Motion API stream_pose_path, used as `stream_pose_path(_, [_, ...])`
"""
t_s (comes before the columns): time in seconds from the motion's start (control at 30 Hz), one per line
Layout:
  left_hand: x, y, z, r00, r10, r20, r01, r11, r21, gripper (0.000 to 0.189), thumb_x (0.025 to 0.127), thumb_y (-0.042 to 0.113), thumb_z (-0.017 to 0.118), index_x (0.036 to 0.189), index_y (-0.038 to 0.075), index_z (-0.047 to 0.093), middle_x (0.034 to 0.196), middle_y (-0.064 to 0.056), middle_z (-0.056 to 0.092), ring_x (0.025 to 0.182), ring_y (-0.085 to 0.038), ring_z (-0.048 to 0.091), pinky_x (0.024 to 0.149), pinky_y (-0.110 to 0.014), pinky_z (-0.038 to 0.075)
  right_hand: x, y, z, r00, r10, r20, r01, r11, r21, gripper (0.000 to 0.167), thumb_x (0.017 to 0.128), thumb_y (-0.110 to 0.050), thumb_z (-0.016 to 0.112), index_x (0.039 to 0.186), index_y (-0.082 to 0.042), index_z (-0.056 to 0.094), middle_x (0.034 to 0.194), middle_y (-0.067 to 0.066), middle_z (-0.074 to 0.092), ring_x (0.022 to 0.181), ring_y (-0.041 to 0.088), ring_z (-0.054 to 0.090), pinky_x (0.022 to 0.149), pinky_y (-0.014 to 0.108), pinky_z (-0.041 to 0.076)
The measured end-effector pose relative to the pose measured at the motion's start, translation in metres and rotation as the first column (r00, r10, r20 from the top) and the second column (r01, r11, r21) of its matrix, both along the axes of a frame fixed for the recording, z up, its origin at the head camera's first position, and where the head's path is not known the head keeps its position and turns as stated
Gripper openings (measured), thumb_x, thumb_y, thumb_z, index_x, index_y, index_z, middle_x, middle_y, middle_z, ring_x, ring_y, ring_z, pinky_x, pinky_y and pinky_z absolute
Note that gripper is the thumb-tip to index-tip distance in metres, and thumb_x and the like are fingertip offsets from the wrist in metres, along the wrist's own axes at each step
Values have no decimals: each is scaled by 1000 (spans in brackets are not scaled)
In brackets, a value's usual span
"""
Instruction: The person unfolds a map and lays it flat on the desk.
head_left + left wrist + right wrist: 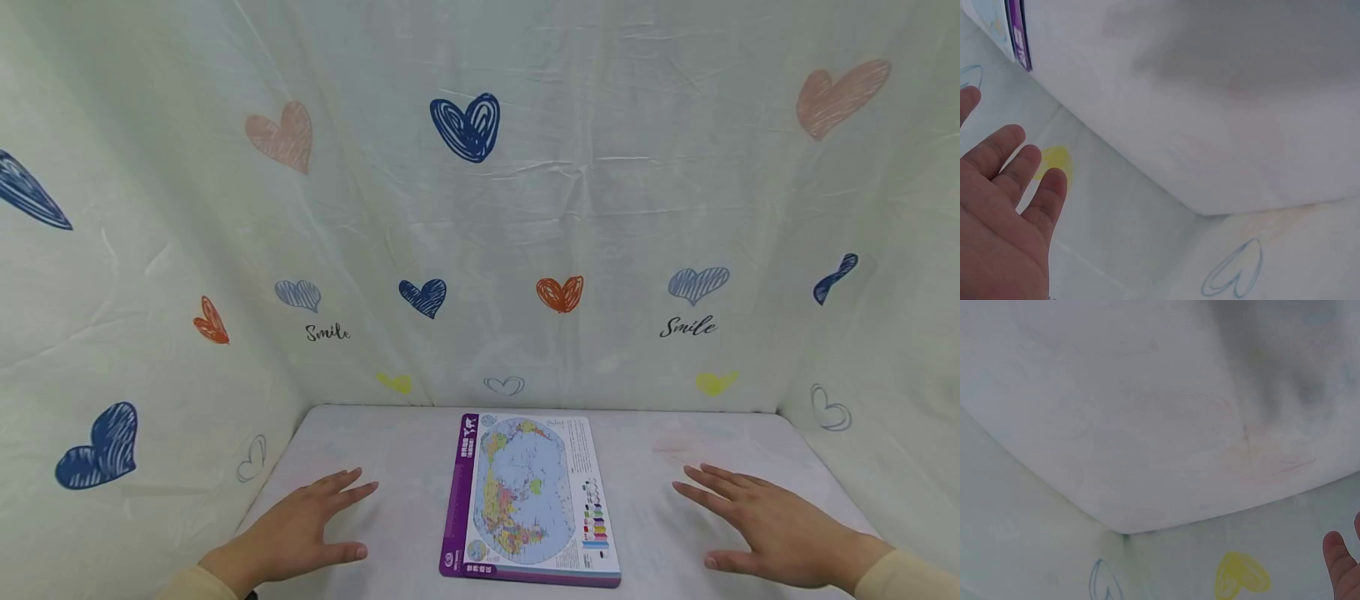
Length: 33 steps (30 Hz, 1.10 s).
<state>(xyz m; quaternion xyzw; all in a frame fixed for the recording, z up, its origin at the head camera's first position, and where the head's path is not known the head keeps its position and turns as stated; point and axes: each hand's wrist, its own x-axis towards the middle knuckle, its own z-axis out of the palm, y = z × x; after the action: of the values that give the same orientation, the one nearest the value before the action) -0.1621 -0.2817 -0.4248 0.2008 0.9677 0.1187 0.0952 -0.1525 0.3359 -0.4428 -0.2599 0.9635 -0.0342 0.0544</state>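
Note:
A flat world map board (525,496) with a purple border lies on the white table, between the two hands. Its map side faces up, with Chinese print along the purple strip. To its left, the left hand (300,529) is held with fingers spread and touches no object. The right hand (765,525) is on the other side, its fingers likewise extended and holding nothing. In the left wrist view, the purple edge of the map board (1018,37) shows at the top left, beyond the left hand (1010,206). Only a few fingers of the right hand (1341,562) appear in the right wrist view.
The white table (397,450) ends at a pale curtain (525,208) printed with hearts and the word "Smile". Curtain panels also stand along the left and right sides. Faint reddish marks (675,450) stain the table at the right rear.

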Motion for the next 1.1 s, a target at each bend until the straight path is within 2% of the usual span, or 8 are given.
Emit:
stream_pose_path(0.13, [0,-1,-1,1000,-1,8,1,1000,9,87,78,78,58,147,25,52,151,-13,44,137,-42,39,100,-70,34,1,1,2,1000,-3,14,3,1000,2,85,82,-78,50,153,-33,39,155,8,41,136,40,40,97,68,39])
stream_pose_path(0.27, [-1,-2,-6,1000,-1,15,0,1000,26,86,79,76,59,147,23,52,150,-14,45,136,-43,39,100,-70,34,0,1,0,999,-11,30,11,1000,-2,85,83,-77,52,152,-29,43,152,9,44,135,41,42,97,69,39])
stream_pose_path(0.47, [-3,9,-25,999,22,28,-24,997,73,81,83,72,60,146,21,54,148,-13,47,135,-42,41,101,-68,35,-5,-12,-5,997,-47,65,49,998,-29,84,82,-77,53,146,-22,51,141,9,54,125,38,51,92,65,45])
stream_pose_path(0.57, [-7,25,-36,995,55,80,-66,989,134,75,87,65,61,145,18,53,146,-15,49,134,-43,41,102,-68,33,-14,-26,-10,994,-69,83,75,995,-62,81,84,-74,55,144,-19,54,133,10,59,119,36,56,90,62,47])
stream_pose_path(0.7, [-18,57,-52,976,119,181,-159,961,227,69,92,56,61,147,16,51,144,-16,52,133,-45,43,104,-67,32,-30,-51,-25,970,-162,183,183,978,-105,77,86,-68,58,144,-18,53,131,14,60,121,40,55,94,65,43])
stream_pose_path(0.8, [-27,81,-62,962,135,236,-206,928,311,66,94,51,60,147,13,50,142,-19,53,130,-45,46,103,-65,35,-43,-73,-37,947,-213,241,248,960,-129,76,87,-65,61,145,-16,53,133,17,59,125,44,51,98,67,39])
stream_pose_path(0.97, [-36,110,-71,940,112,322,-247,875,417,69,95,45,62,146,1,47,133,-27,56,122,-48,52,99,-65,39,-53,-105,-54,937,-221,269,273,947,-172,77,86,-59,67,144,-11,52,132,19,59,125,45,51,100,65,38])
stream_pose_path(1.1, [-41,120,-74,929,117,351,-280,841,463,69,96,41,62,144,-5,45,130,-28,56,119,-48,53,97,-65,40,-55,-120,-59,940,-213,267,271,940,-206,75,84,-55,71,143,-11,54,133,17,59,125,43,51,101,63,39])
